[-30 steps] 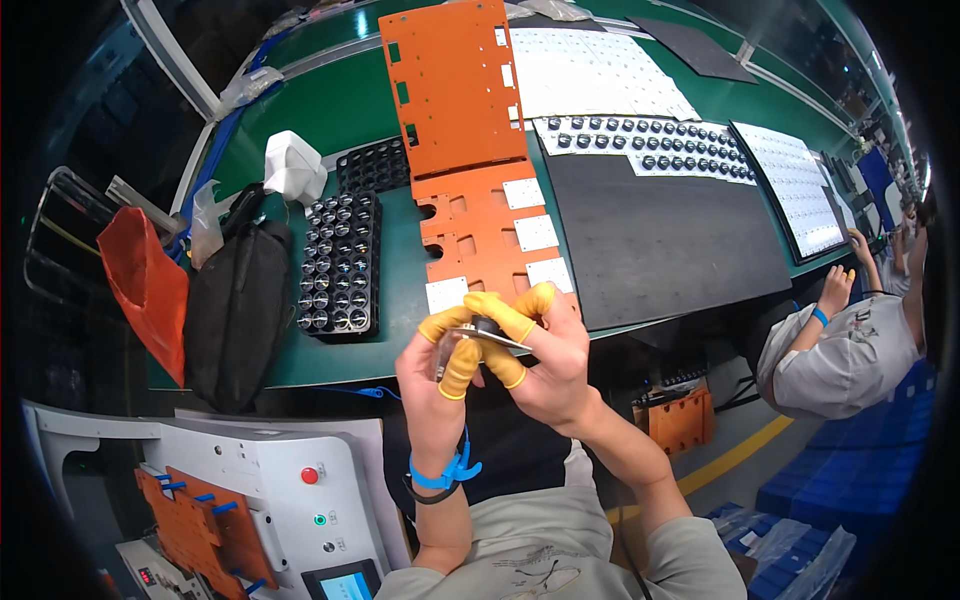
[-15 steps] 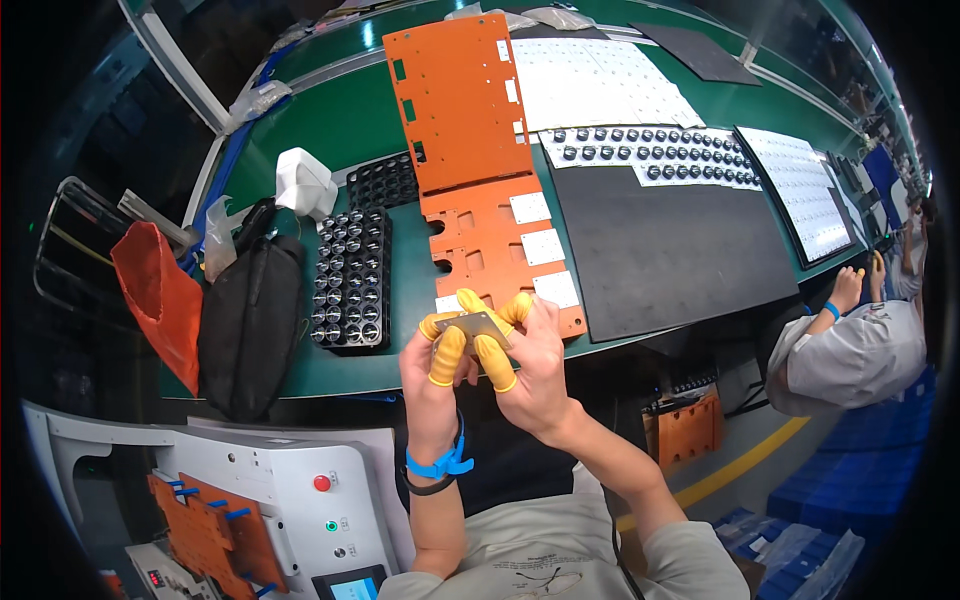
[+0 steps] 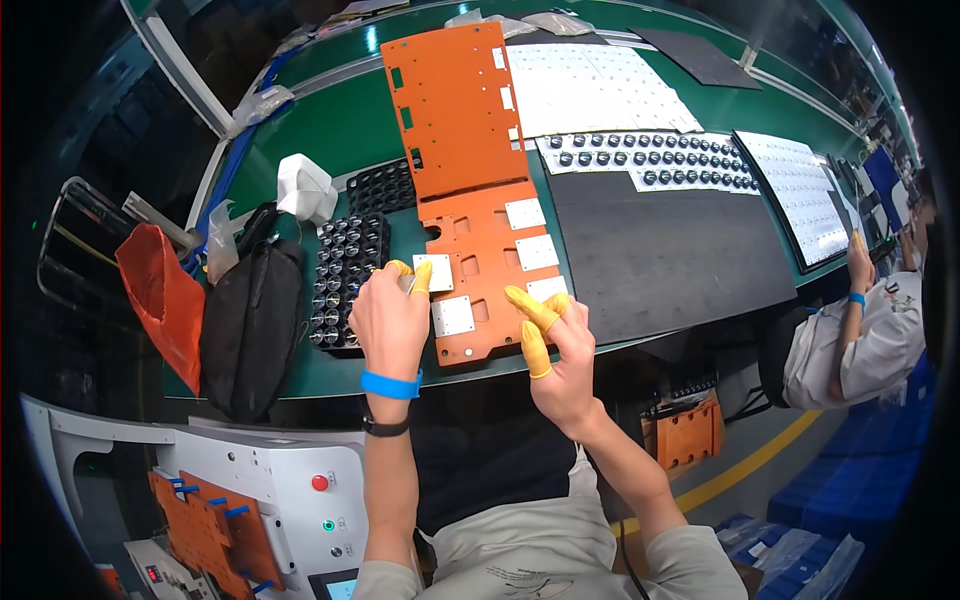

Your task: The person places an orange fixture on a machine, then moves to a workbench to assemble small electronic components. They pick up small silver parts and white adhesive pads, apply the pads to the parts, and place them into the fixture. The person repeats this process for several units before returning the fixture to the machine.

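Note:
An orange two-panel fixture [image 3: 487, 318] lies unfolded on the green workbench, its far panel [image 3: 447, 115] spread away from me. My left hand [image 3: 391, 312], in yellow finger cots, pinches the left edge of a thin square metal plate [image 3: 435, 272] at the fixture's left side. Nearer to me, another square plate [image 3: 454, 316] sits on the same side. Along the right side are plates too, such as the far one [image 3: 525, 213]. The nearest right plate [image 3: 546, 289] is partly behind my right hand [image 3: 560, 352], which hovers with nothing in it, its yellow-tipped fingers apart.
A black tray [image 3: 347, 285] of round parts stands left of the fixture, near a white container [image 3: 305, 188] and black bag [image 3: 262, 325]. Rightward lie a black mat [image 3: 665, 255] and white sheets with black round parts [image 3: 690, 158]. A co-worker [image 3: 850, 335] sits right.
My hands, together around a plate before, have separated. The left carried the plate forward and left to the fixture; the right moved rightward and let go of it. The co-worker's arm shifted.

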